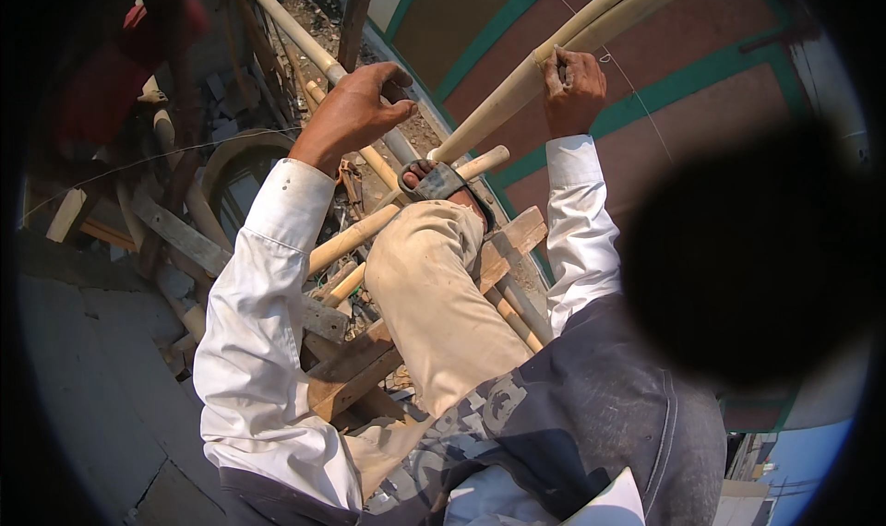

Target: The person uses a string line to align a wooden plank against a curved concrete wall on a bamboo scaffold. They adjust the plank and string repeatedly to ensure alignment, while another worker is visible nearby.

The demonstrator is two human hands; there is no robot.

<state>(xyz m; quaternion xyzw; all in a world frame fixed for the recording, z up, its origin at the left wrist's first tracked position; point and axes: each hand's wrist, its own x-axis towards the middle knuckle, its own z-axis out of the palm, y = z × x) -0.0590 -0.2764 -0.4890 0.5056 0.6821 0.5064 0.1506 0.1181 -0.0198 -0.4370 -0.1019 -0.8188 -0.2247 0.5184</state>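
Observation:
My left hand (363,109) is raised over the bamboo, its fingers loosely curled and the thumb apart, with nothing visible between them. Further right, my right hand (574,85) is closed, thumb and fingertips pinched together against or just in front of a thick bamboo pole (503,101). What the pinch holds, if anything, is too small to make out. Beside those knuckles a thin wire (635,92) with a small loop runs down at a slant. Below and between my hands, my sandalled foot (438,183) rests on crossing bamboo poles (355,238).
Wooden beams (355,369) lie under my bent leg. A person in red (111,83) is in shadow at the left, near stacked timber and a thin line (120,164). Beyond the poles stands a brown wall with green bands (517,32). A blurred black shape (748,258) blocks the right.

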